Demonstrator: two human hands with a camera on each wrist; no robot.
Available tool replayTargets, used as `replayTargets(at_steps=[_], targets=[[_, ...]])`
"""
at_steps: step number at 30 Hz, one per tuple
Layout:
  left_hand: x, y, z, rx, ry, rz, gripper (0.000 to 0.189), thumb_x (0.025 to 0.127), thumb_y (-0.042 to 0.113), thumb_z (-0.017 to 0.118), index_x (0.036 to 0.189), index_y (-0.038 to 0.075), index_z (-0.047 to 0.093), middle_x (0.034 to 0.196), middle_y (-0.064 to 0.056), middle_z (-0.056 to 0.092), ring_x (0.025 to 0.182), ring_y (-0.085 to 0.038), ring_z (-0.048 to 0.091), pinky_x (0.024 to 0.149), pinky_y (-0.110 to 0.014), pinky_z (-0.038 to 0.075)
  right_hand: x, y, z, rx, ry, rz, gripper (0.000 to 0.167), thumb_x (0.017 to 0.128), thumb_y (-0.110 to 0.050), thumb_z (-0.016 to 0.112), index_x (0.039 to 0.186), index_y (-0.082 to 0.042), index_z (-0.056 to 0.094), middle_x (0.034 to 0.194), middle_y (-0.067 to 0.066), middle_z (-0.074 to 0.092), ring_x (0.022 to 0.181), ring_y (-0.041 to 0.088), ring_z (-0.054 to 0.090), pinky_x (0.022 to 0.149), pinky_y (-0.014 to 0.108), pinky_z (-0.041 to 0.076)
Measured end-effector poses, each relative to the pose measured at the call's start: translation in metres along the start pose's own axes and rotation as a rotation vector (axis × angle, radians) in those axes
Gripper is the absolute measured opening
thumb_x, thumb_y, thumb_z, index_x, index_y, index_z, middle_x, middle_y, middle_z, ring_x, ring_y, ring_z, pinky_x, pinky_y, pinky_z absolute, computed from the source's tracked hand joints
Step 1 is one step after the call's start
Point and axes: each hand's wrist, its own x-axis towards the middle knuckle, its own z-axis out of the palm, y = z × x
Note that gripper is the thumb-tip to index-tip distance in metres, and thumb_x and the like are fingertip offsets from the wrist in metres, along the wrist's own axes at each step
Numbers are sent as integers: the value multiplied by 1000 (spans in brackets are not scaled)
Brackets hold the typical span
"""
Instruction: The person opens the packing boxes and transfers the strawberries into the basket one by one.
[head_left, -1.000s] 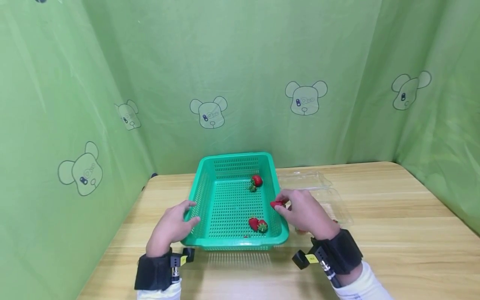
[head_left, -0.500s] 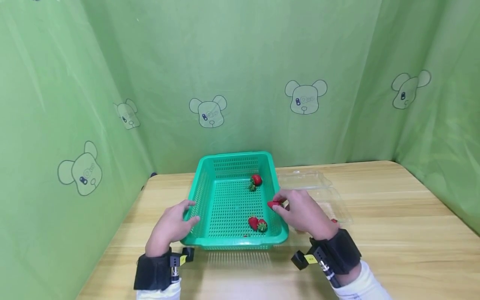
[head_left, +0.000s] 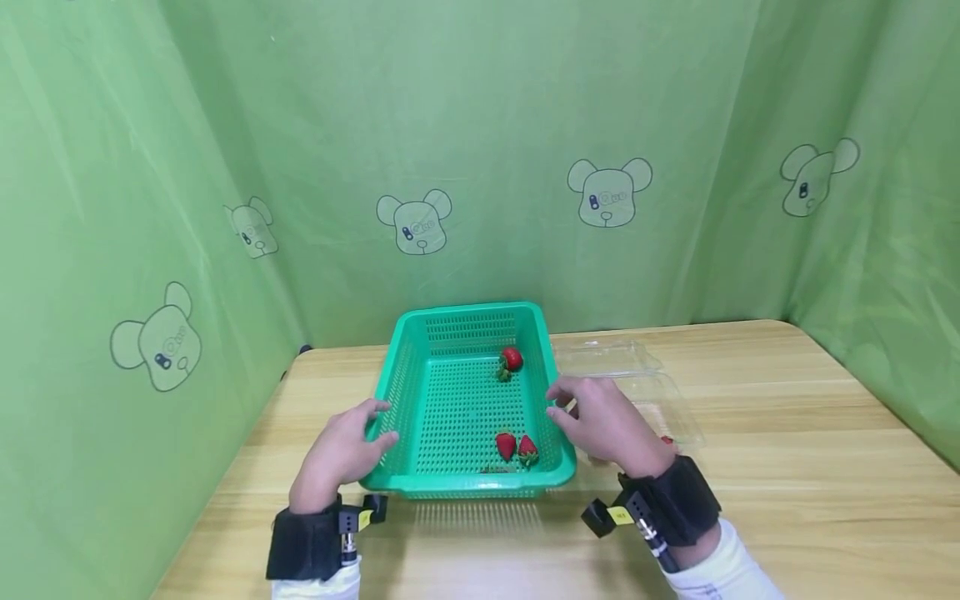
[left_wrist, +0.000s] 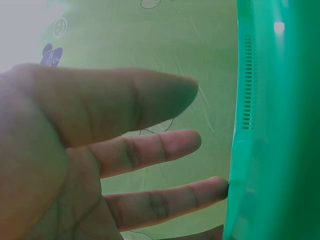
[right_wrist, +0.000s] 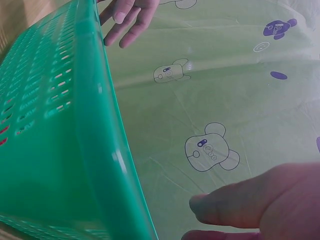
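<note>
A green perforated plastic basket (head_left: 480, 483) stands on the table between my hands. Inside it lie a strawberry (head_left: 512, 358) at the back right and two more (head_left: 506, 446) near the front right. Something small and reddish (head_left: 493, 470) is mostly hidden by the front wall. My left hand (head_left: 348, 450) is at the left rim, thumb and fingers spread; in the left wrist view a fingertip (left_wrist: 220, 187) meets or nearly meets the basket. My right hand (head_left: 600, 417) hovers over the right rim, holding nothing, thumb and fingers loosely bent.
Right of the basket lies a clear hinged plastic box (head_left: 678, 408), its lid (head_left: 607, 358) laid back. Some red fruit (head_left: 666, 439) shows there, partly behind my right wrist. A green curtain (head_left: 510, 275) hangs behind the wooden table (head_left: 795, 467).
The strawberry that my right hand pinched at the rim has left its fingers. Inside the basket, the front strawberries have shifted slightly, and more red shows by the front wall. My left hand stays put.
</note>
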Motion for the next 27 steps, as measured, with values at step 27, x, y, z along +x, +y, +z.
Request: replayTargets(at_steps=[27], targets=[[-1, -2, 0, 9, 1, 20, 50, 95, 20, 62, 140, 5, 48, 138, -21, 51, 128, -44, 44, 100, -60, 38, 3, 30, -14, -53, -47, 141, 23, 89, -13, 68, 107, 1, 68, 91, 10, 68, 80, 24, 64, 67, 39, 55]])
